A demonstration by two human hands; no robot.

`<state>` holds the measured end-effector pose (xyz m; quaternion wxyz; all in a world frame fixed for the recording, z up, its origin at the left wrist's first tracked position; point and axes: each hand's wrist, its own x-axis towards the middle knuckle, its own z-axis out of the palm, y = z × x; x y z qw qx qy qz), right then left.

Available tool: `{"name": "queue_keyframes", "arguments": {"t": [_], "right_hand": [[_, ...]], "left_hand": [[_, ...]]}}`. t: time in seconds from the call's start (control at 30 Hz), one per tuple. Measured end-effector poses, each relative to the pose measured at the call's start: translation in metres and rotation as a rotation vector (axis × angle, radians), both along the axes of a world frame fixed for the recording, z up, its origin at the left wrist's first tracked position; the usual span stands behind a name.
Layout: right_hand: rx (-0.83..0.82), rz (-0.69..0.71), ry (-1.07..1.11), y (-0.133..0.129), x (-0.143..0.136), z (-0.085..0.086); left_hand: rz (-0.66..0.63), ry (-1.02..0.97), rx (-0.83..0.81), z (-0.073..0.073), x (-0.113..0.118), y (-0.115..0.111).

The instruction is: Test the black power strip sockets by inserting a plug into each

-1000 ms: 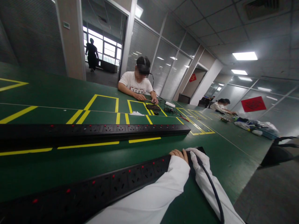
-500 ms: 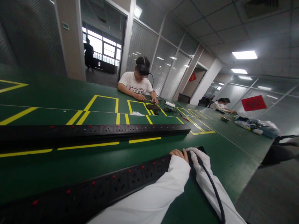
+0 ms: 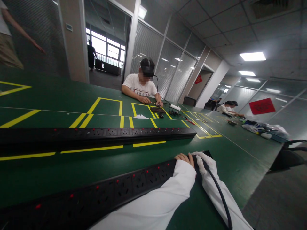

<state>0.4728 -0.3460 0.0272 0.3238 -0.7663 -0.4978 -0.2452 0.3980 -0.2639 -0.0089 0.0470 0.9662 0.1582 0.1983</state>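
A long black power strip (image 3: 117, 188) with several sockets and small red lights slants across the near table. At its far end my left hand (image 3: 185, 158) is bare, its fingers bent over the strip and closed on it. Beside it and touching, my white-gloved right hand (image 3: 206, 162) is closed around the black power cable (image 3: 218, 188) near the strip's end. From that glove the cable runs back along my right sleeve. My fingertips and the joint of cable and strip are hidden.
Another long black power strip (image 3: 134, 135) lies parallel beyond, on the green table (image 3: 144, 159) marked with yellow tape. Across the table a seated person (image 3: 141, 86) handles small parts near a white power strip (image 3: 175, 107). Bags and items (image 3: 266, 129) lie at the right.
Both my hands keep nearly the same place on the power strip and cable. A person's arm and body have come into view at the upper left. The view shifts slightly.
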Motion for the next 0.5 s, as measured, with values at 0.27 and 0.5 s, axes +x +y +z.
{"name": "queue_keyframes", "arguments": {"t": [0.27,0.5], "right_hand": [[0.004,0.006,0.001,0.0004,-0.0008,-0.0006],[0.009,-0.023,0.004,0.0007,-0.0054,-0.0018]], "left_hand": [[0.005,-0.004,0.005,-0.0014,0.0016,0.0001],[0.02,0.014,0.042,-0.0011,0.0014,0.0]]}}
